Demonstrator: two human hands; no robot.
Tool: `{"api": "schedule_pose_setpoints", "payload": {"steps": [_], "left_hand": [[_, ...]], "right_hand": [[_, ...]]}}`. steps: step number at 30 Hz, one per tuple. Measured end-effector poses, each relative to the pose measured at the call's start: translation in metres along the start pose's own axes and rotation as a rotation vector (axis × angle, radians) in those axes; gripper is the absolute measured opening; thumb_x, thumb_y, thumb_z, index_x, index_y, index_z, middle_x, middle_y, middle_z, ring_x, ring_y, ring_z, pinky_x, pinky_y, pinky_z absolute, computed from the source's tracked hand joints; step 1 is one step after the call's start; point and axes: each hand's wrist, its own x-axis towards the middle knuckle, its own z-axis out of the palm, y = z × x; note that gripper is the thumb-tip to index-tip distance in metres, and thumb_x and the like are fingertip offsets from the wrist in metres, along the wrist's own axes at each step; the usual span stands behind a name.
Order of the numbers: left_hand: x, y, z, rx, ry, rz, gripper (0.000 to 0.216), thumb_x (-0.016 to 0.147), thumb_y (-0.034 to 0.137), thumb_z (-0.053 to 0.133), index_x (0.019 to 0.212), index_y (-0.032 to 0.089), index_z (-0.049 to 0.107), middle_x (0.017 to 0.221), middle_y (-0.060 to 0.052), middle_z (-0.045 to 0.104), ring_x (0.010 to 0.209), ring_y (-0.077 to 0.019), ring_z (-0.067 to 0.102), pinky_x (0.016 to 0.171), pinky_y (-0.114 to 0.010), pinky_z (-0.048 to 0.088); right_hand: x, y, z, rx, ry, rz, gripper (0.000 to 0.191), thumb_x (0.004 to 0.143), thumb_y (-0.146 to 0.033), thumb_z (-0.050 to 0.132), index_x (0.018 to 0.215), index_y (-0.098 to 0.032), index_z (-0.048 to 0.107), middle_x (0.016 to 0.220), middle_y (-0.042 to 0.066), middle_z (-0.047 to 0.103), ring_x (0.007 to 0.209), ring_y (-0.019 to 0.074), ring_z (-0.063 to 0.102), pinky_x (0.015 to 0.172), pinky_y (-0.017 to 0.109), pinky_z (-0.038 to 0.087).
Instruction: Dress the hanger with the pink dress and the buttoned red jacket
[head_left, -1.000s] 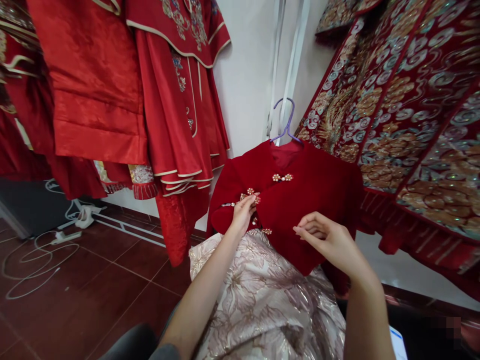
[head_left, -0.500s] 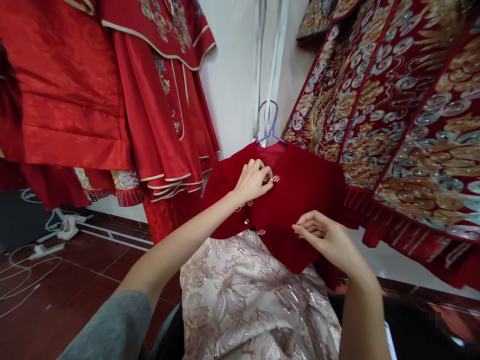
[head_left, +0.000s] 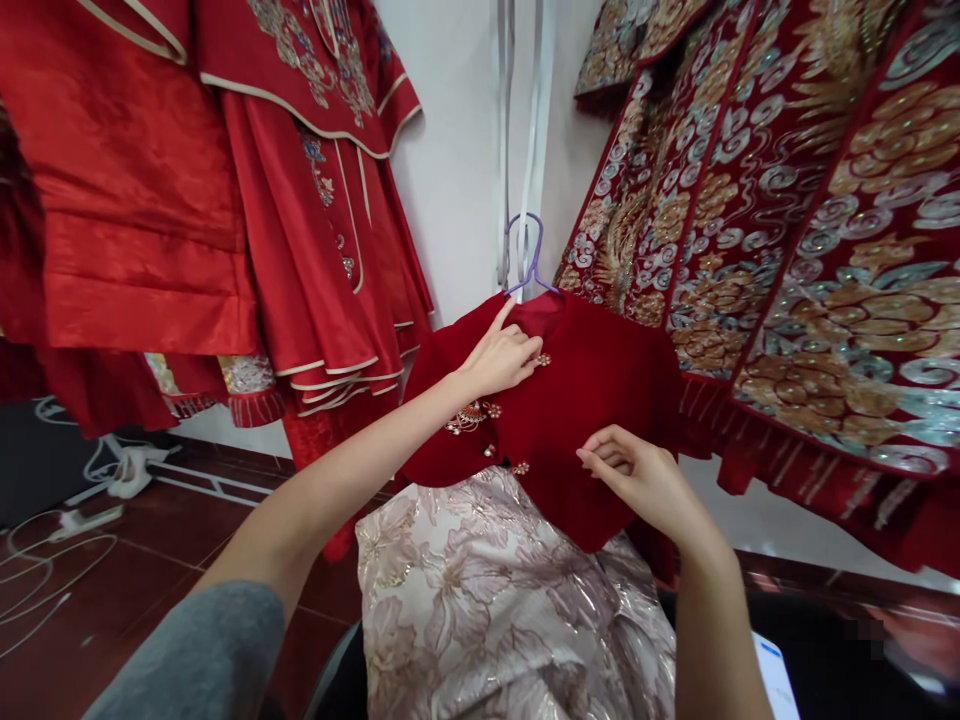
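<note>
A short dark red velvet jacket [head_left: 592, 380] hangs on a purple hanger [head_left: 534, 262], its lower edge over pale floral fabric [head_left: 457, 600]. My left hand [head_left: 501, 355] lies on the jacket's upper front near the neckline. Its index finger points up toward the hanger; the other fingers curl in beside a beaded button [head_left: 544, 360]. Farther down the front are a fan-shaped beaded ornament [head_left: 469, 416] and another beaded button [head_left: 520, 468]. My right hand [head_left: 634, 475] is just in front of the jacket's right side, thumb and fingertips together. Whatever it may pinch is too small to see.
Red garments [head_left: 142, 200] hang at the left. Heavily embroidered dark red garments [head_left: 817, 250] hang at the right. White poles [head_left: 529, 150] rise behind the hanger. White cables [head_left: 45, 560] lie on the floor, and a phone [head_left: 774, 670] shows at lower right.
My left index finger has lifted and straightened toward the collar, while the other fingers stay by the button. My right hand keeps its pinched shape. The view has shifted slightly.
</note>
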Motion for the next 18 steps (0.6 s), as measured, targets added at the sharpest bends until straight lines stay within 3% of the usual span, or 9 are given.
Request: {"api": "schedule_pose_setpoints", "payload": {"steps": [4,7,10,13,15,18], "left_hand": [[-0.001,-0.007,0.005,0.209,-0.028,0.041,0.01,0.08,0.018,0.052,0.076,0.023,0.06,0.068,-0.005,0.056,0.088,-0.0256,0.054,0.107,-0.051,0.025],[-0.001,-0.011,0.007,0.244,-0.033,0.081,0.012,0.084,0.022,0.049,0.084,0.022,0.061,0.08,-0.006,0.06,0.093,-0.0257,0.055,0.111,-0.051,0.019],[0.0,-0.012,0.004,0.239,-0.008,0.106,0.015,0.085,0.025,0.048,0.09,0.02,0.061,0.092,-0.008,0.061,0.096,-0.0253,0.056,0.113,-0.049,0.015],[0.006,-0.016,0.002,0.244,0.018,0.119,0.013,0.078,0.025,0.055,0.084,0.018,0.063,0.086,-0.008,0.062,0.095,-0.0266,0.058,0.112,-0.047,0.016],[0.011,-0.025,0.002,0.224,0.037,0.111,0.007,0.073,0.024,0.06,0.068,0.02,0.062,0.072,-0.007,0.061,0.092,-0.028,0.059,0.111,-0.047,0.017],[0.017,-0.044,0.003,0.073,0.162,-0.013,0.019,0.071,0.027,0.063,0.054,0.021,0.059,0.059,-0.006,0.057,0.097,-0.0314,0.058,0.109,-0.05,0.017]], "right_hand": [[0.001,-0.001,0.009,-0.007,-0.017,-0.01,0.025,0.084,-0.047,0.058,0.085,-0.022,0.059,0.078,0.004,0.069,0.071,0.0177,0.066,0.064,0.029,0.053],[0.01,-0.006,0.021,0.045,0.042,-0.075,0.027,0.084,-0.048,0.059,0.091,-0.022,0.059,0.093,0.006,0.069,0.085,0.0191,0.067,0.075,0.032,0.056],[0.041,-0.018,0.034,0.17,0.215,-0.228,0.037,0.086,-0.05,0.055,0.11,-0.022,0.053,0.12,0.01,0.061,0.112,0.0204,0.059,0.097,0.036,0.05],[0.088,-0.038,0.048,0.245,0.352,-0.343,0.048,0.091,-0.054,0.044,0.126,-0.021,0.044,0.137,0.012,0.05,0.128,0.019,0.048,0.108,0.034,0.04],[0.116,-0.054,0.058,0.249,0.306,-0.314,0.059,0.092,-0.057,0.037,0.135,-0.017,0.036,0.142,0.015,0.044,0.131,0.0205,0.044,0.11,0.036,0.038],[0.133,-0.07,0.068,0.071,0.279,-0.073,0.08,0.086,-0.064,0.041,0.141,-0.006,0.029,0.145,0.027,0.035,0.137,0.0374,0.033,0.11,0.056,0.028]]}}
